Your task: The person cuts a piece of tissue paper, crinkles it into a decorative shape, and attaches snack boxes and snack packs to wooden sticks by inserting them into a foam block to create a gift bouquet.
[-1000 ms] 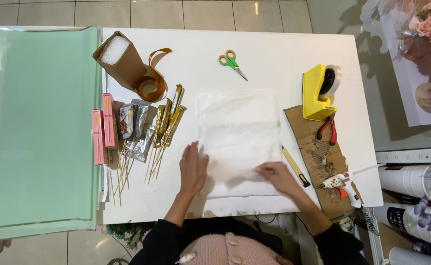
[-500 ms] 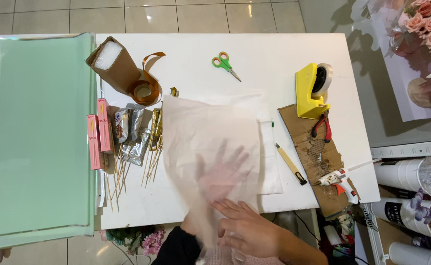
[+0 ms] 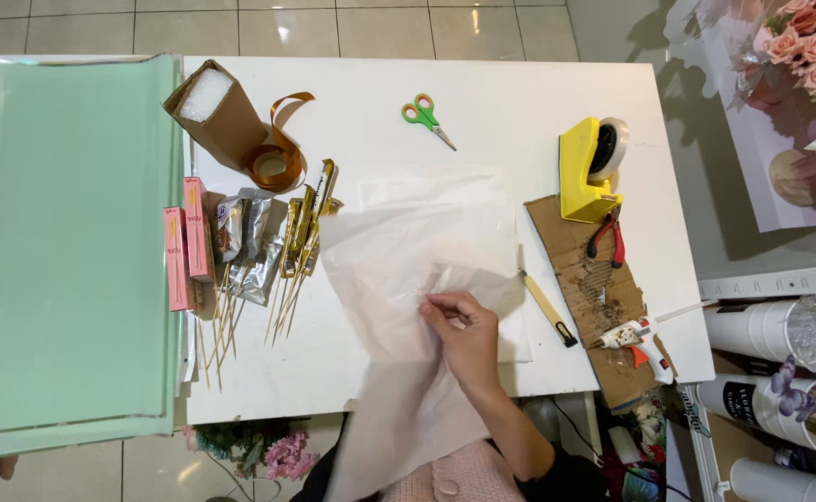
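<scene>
Tissue sheet: a translucent white tissue sheet (image 3: pixel 408 279) lies lifted and askew at the table's centre, its lower end spilling over the near edge at 6 o'clock toward the person's lap

Right hand: the right hand (image 3: pixel 464 330) pinches the sheet between fingertips at a crease near the middle, fingers curled close together

Left hand: out of view; whether it grips the sheet under the table edge cannot be told

What has changed: a second ago both hands lay flat on a squared white stack; half a second ago the top sheet rose in front of the camera; now it has come back down, rotated and pulled toward the body, so one sheet is separated from the pile beneath

Pile beneath: the remaining tissue stack (image 3: pixel 510 325) shows only as a paler edge at 3 o'clock of the hand

Around it: foil-wrapped snack sticks (image 3: pixel 301 232) at 9 o'clock, green scissors (image 3: pixel 426 116) at 12 o'clock, a yellow tape dispenser (image 3: pixel 589 167) at 2 o'clock, a utility knife (image 3: pixel 547 307) just beside the stack, a glue gun (image 3: pixel 636 335) on cardboard at 3 o'clock

Hard to make out: the sheet's true outline blurs against the white table (image 3: pixel 519 93); its lower corner is cut off by the frame
</scene>
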